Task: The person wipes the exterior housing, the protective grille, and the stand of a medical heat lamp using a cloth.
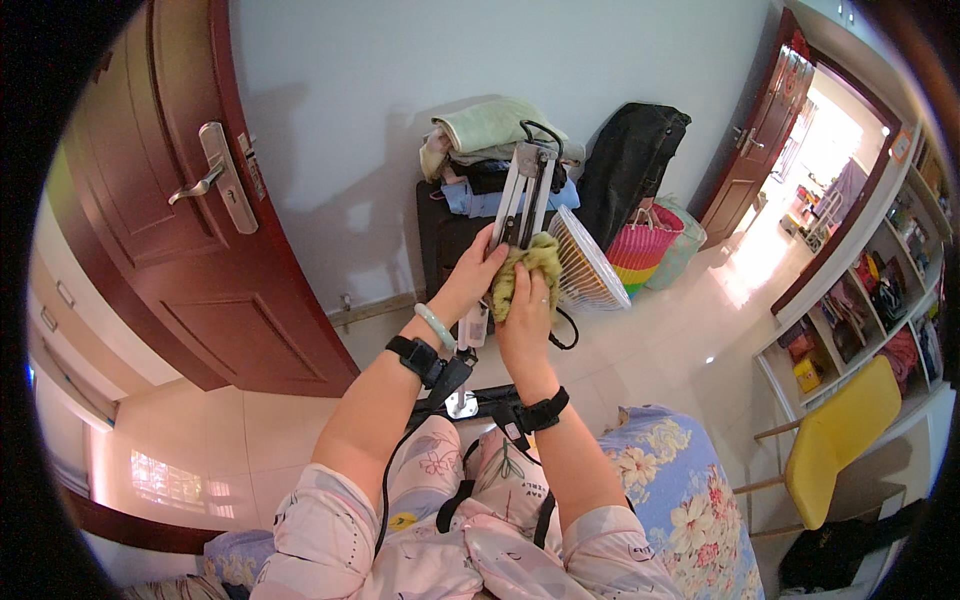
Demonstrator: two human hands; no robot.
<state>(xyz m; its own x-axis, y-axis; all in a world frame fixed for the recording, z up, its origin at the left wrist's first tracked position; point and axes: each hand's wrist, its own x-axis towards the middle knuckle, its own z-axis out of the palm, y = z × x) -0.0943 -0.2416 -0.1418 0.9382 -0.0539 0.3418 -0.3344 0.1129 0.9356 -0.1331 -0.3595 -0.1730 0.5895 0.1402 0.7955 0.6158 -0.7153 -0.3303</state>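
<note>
In front of me stands a floor-standing device with a white upright frame (509,196), a grey cap and a black loop at its top. A round fan grille (591,259) shows beside it on the right; I cannot tell how the two join. My left hand (471,271) grips the frame's left side, its fingers partly hidden. My right hand (528,319) presses a fluffy green cloth (541,259) against the device, fingers spread over the cloth. Below my hands, a pole runs down to a white fitting (461,405) on a dark base.
Folded clothes (487,127) lie on a black case (435,247) by the wall. A black bag (634,161) and a striped basket (646,244) stand right of it. An open door (225,300) is at left. A yellow chair (844,442) and a flowered cover (675,495) are at right.
</note>
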